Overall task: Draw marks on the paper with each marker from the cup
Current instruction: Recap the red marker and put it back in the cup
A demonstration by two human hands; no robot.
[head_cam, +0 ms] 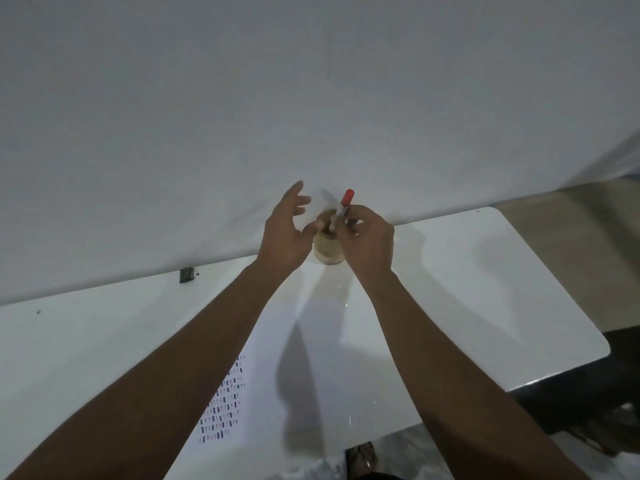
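No legible text, label, brand, number or sign found. The paper [263, 393] carries only rows of short coloured dashes, which form no characters. The marker [344, 204] barrel shows no readable print; it is too small and blurred to tell. The cup [327, 249] bears no readable lettering.

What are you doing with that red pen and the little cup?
A person is working through markers kept in a small cup at the back of a white table. The right hand holds a red-capped marker just above the cup, cap pointing up. The left hand hovers open beside the cup, holding nothing. Nearer the person, the paper already carries rows of small coloured marks.
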